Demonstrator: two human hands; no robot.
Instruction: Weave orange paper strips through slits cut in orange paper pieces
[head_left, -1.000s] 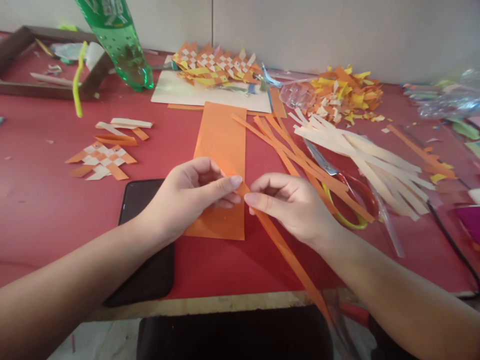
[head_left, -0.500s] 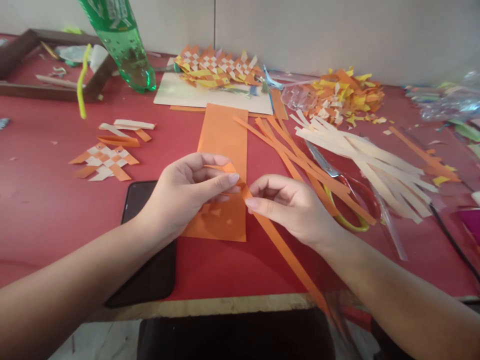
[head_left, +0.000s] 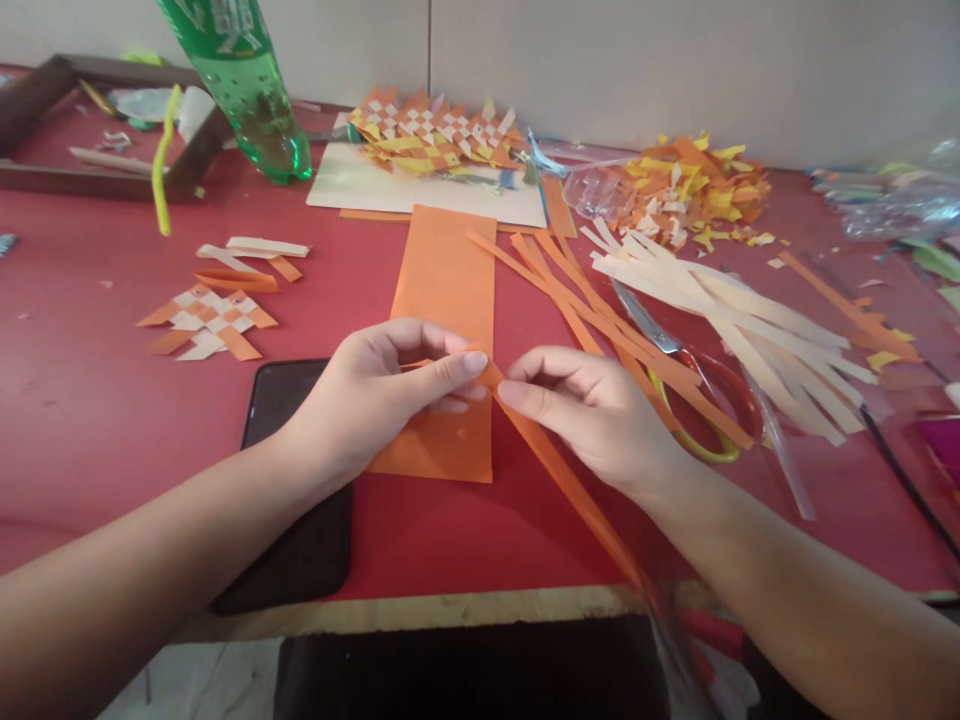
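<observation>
One orange strip (head_left: 568,482) is shared, in the head view, by both hands above the near edge of the desk (head_left: 442,550). The left hand (head_left: 409,378) is clamped on it between thumb and fingers, which partly hide the paper. The right hand (head_left: 574,405) pinches it just beside, probably so that the short piece between them is kept steady. The longer part slants free past the near edge, perhaps because the desk is crowded. Under the left hand lies an orange sheet (head_left: 448,260). Toward the right edge, the loose orange strips (head_left: 592,310) and cream strips (head_left: 739,305) lie beside and over the scissors (head_left: 649,325), seemingly for easy reach. Toward the left edge, a woven piece (head_left: 214,318) rests apart, maybe for protection.
</observation>
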